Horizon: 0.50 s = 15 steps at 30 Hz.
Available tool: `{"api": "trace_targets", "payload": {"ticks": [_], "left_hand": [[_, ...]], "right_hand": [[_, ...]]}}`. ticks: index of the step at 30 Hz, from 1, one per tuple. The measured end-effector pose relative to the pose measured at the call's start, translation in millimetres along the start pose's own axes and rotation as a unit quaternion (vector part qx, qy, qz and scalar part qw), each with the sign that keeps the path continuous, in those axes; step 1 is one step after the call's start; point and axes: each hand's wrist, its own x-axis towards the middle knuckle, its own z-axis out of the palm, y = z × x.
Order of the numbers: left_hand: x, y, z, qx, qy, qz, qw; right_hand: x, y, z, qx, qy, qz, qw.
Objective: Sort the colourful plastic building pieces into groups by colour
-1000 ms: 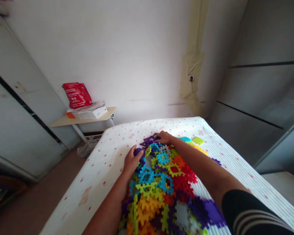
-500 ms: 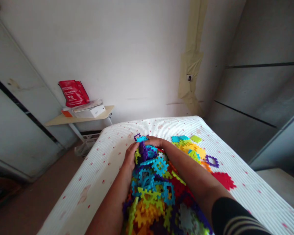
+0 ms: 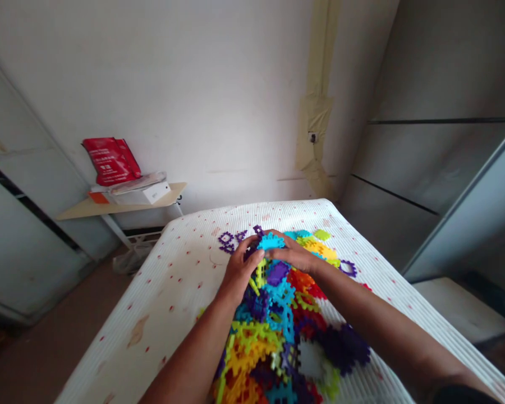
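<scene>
Left hand [image 3: 239, 270] and right hand [image 3: 292, 253] meet at a blue tile [image 3: 271, 242] atop a plastic tile heap [image 3: 269, 331] on a mattress [image 3: 168, 286]. Grips together; whether they clamp the tile cannot be told.

Glossy plastic tiles [image 3: 281, 294], ribbed cloth mattress [image 3: 164, 297], matt painted wall [image 3: 193, 101]

Both your arms come in from the near edge and angle toward each other, bare from the wrists back. Your left hand [image 3: 239, 272] is tipped up a bit, with the fingers [image 3: 252, 252] curled over and pointing right. Your right hand [image 3: 291, 253] sits flatter, palm down, with the fingers [image 3: 276, 252] pointing left. Honestly can't tell if the fingertips touch, but they're right beside each other. Your right forearm [image 3: 374, 317] is the longer stretch in view, with a dark sleeve [image 3: 463, 396] just showing at the bottom edge. Your left forearm [image 3: 191, 356] runs up from the near edge.
</scene>
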Motion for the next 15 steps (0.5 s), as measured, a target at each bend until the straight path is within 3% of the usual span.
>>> {"api": "trace_targets", "payload": {"ticks": [4,10,15], "left_hand": [[-24,12,10.7,0.100,-0.075,0.021,0.992],[-55,21,11.5,0.150,-0.146,0.027,0.978],[-90,22,-1.4,0.186,-0.171,0.060,0.966]], "right_hand": [[-45,-7,-8,-0.060,0.014,0.017,0.998],[-92,0,-23,-0.116,-0.019,-0.029,0.993],[-114,6,-47,-0.024,-0.050,-0.015,0.998]]}}
